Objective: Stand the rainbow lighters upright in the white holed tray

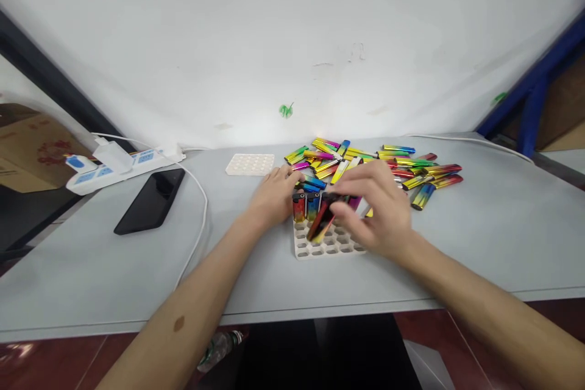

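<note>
My right hand [377, 210] pinches a red and yellow lighter [321, 223], tilted and slightly blurred, above the white perforated tray [315, 255]. Lighters stand upright in the tray's back part, among them a red-gold one [298, 208] and a blue-gold one [313, 207]; my right hand hides others. At the tray's back left corner rests my left hand [274, 198], its fingers loosely bent and apart, fingertips close to a blue lighter [314, 183]. Behind both hands lies a loose pile of shiny multicoloured lighters [326, 167], spreading to the right.
A second white perforated tray [250, 164] lies at the back left. Further left are a black phone [150, 201], a white power strip [125, 166] with plugs and a white cable [205, 207] across the table. A white panel [205, 42] rises behind. A bottle [220, 348] lies below the table.
</note>
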A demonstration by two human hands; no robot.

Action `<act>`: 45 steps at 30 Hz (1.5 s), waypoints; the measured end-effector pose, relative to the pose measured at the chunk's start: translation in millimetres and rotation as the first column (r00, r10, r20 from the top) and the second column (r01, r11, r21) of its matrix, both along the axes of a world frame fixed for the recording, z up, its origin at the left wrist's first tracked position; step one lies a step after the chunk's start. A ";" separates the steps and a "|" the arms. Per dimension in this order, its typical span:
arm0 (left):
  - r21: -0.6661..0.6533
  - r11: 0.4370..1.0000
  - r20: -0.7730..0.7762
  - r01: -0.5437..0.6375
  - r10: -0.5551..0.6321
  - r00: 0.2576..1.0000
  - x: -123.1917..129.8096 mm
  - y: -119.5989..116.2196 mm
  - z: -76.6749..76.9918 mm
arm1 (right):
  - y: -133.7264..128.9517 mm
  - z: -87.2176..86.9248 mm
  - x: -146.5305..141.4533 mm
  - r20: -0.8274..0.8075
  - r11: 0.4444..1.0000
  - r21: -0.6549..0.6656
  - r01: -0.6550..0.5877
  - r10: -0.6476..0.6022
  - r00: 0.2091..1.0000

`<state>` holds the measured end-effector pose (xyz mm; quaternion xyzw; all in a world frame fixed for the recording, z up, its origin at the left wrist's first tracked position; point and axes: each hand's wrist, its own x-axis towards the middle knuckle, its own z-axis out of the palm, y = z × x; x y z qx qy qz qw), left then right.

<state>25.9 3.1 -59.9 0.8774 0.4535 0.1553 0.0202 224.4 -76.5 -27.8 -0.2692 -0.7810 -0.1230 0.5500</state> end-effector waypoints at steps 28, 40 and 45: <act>-0.033 0.999 -0.057 0.027 -0.029 0.998 1.6 -2.4 5.8 | 0.9 -15.3 -17.6 0.253 0.976 0.000 0.218 -0.211 0.944; -0.030 0.999 -0.006 0.039 -0.039 0.999 -2.1 -1.1 2.9 | 26.1 -12.3 76.2 0.361 0.705 -0.231 0.670 -0.577 0.732; -0.027 0.999 -0.041 0.037 -0.038 0.998 -0.4 -1.3 4.2 | 17.9 -32.1 106.8 0.593 0.612 -0.318 0.724 -0.468 0.655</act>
